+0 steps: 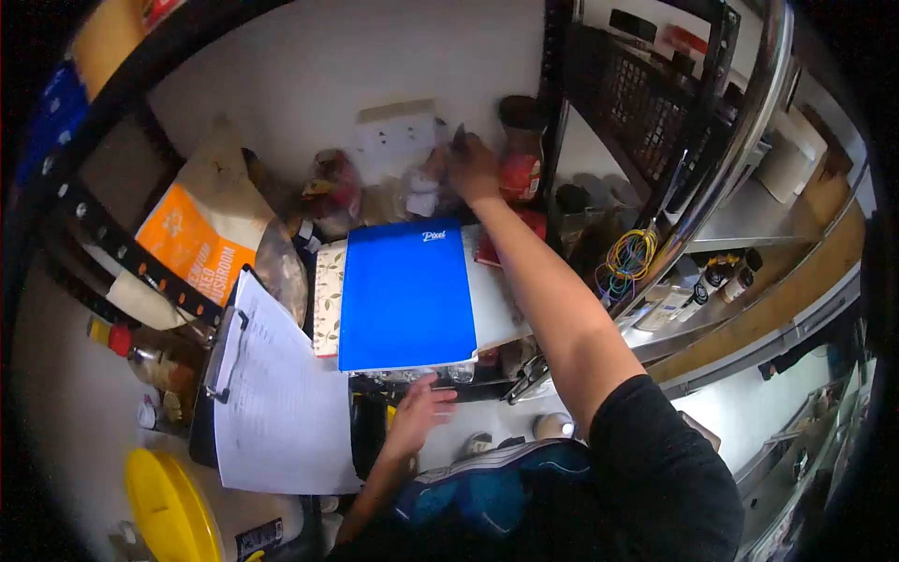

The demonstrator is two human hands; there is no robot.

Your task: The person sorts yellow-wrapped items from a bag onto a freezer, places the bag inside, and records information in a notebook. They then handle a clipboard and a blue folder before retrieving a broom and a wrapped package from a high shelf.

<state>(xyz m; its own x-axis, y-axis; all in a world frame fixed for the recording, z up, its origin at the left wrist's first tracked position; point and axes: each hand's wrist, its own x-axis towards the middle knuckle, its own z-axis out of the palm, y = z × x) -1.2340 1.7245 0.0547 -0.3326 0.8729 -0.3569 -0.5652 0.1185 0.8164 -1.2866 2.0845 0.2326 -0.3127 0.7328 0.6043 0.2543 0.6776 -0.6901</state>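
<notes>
My right hand (471, 172) reaches to the back of the shelf, its fingers closed beside a clear plastic bag (421, 201) with pale contents. A small dark shape shows at its fingertips; what the hand grips I cannot make out. Just right of it stands a jar (522, 173) with a dark lid and red label. My left hand (421, 417) hangs below the shelf's front edge, fingers apart and holding nothing. Above that hand lies a blue notebook (407, 300) marked "Pixel", on top of a leaf-patterned book (329, 290).
A clipboard with white sheets (281, 403) leans at the left, beneath an orange mushroom packet (192, 244). A yellow-lidded tub (169, 501) stands lower left. A white wall socket (398, 128) is behind. At right, colored rubber bands (630, 262) hang from a metal rack holding bottles.
</notes>
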